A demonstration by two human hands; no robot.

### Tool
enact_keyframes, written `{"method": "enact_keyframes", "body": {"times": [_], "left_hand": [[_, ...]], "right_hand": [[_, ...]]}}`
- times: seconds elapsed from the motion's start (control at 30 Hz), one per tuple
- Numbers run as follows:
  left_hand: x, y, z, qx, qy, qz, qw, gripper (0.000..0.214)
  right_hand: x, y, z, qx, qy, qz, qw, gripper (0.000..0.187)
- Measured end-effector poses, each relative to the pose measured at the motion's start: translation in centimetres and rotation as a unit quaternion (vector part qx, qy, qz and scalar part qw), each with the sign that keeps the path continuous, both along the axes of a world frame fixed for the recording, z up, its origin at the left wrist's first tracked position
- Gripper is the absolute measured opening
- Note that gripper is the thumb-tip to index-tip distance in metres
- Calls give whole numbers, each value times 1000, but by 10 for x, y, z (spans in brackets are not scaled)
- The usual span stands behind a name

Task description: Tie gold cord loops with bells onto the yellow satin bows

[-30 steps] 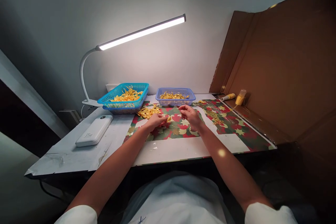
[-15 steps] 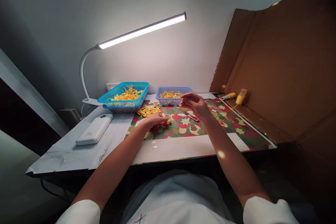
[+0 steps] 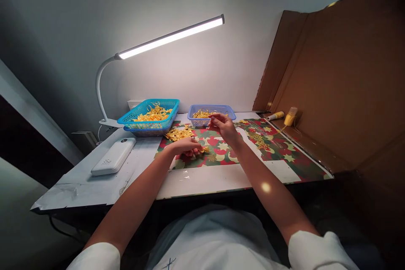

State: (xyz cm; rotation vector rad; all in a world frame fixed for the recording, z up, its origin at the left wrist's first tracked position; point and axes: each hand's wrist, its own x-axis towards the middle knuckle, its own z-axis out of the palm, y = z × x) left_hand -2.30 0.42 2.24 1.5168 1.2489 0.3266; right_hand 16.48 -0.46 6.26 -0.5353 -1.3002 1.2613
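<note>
My left hand [image 3: 186, 147] is closed low over the patterned sheet, with a small yellow ribbon bow [image 3: 205, 149] pinched at its fingertips. Above and to the right of the bow, my right hand [image 3: 223, 127] holds thumb and fingers together in a pinch. Whatever is in that pinch is too fine to make out. A heap of yellow ribbon bows [image 3: 179, 133] lies just beyond my left hand. Behind my right hand, a lilac basket [image 3: 212, 121] contains yellow-gold pieces with thin strands.
A blue basket [image 3: 144, 125] of yellow bows is stacked on a darker one at the left. A white power bank [image 3: 114, 157] lies near a clamped lamp [image 3: 172, 36]. Gold strands [image 3: 260, 140] and a yellow-capped bottle [image 3: 290, 117] are at the right, beside a tall cardboard panel [image 3: 341, 80].
My right hand has moved left and slightly down, nearer the bow, and now covers the pink-handled snips that showed beside it. My left hand stays almost in place with the bow.
</note>
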Motion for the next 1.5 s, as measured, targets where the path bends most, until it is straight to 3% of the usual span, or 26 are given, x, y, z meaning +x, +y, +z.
{"method": "enact_keyframes", "body": {"times": [0.07, 0.13, 0.23, 0.3, 0.4, 0.47, 0.57, 0.67, 0.77, 0.83, 0.93, 1.1, 1.23, 1.37, 1.5], "left_hand": [[-1, -1, 1, 56, 35, -3, 998, 20], [-3, -1, 4, 145, 60, 43, 987, 18], [-2, -3, 10, 355, 28, 132, 925, 16], [2, -7, 14, 423, -30, 96, 900, 20], [12, -14, 15, 329, -103, -45, 938, 28], [17, -16, 14, 255, -160, -80, 950, 29], [20, -12, 9, 174, -303, -12, 937, 29], [18, -4, 5, 76, -449, 90, 886, 29], [14, 3, 3, 28, -520, 162, 839, 21], [13, 5, 1, 31, -517, 197, 833, 14], [12, 3, -4, 77, -454, 200, 865, 18], [10, -8, -4, 192, -247, 87, 946, 29], [11, -19, 1, 239, -126, 8, 963, 30], [14, -19, -1, 216, -164, -3, 962, 31], [15, -15, -3, 145, -272, 80, 948, 25]], "right_hand": [[-5, 3, -7, -14, -10, 0, 1000, 37], [-8, 5, -13, -22, -13, -5, 1000, 38], [-10, 4, -13, -7, -12, -7, 1000, 36], [-12, 2, -10, 12, -10, 1, 1000, 35], [-16, 2, -5, 34, -4, 7, 999, 32], [-18, 6, -7, 42, 5, 0, 999, 31], [-16, 14, -16, 31, 21, -26, 999, 31], [-13, 18, -29, 10, -7, -48, 999, 31], [-12, 12, -37, 9, -72, -24, 997, 28], [-15, 7, -40, 13, -114, 3, 993, 26], [-19, 2, -43, 26, -153, 22, 988, 25], [-20, -2, -44, 53, -140, -28, 988, 25], [-20, -3, -42, 46, -127, -75, 988, 23], [-20, 6, -49, 17, -145, -76, 986, 24], [-16, 16, -57, -21, -213, -174, 961, 19]]}}
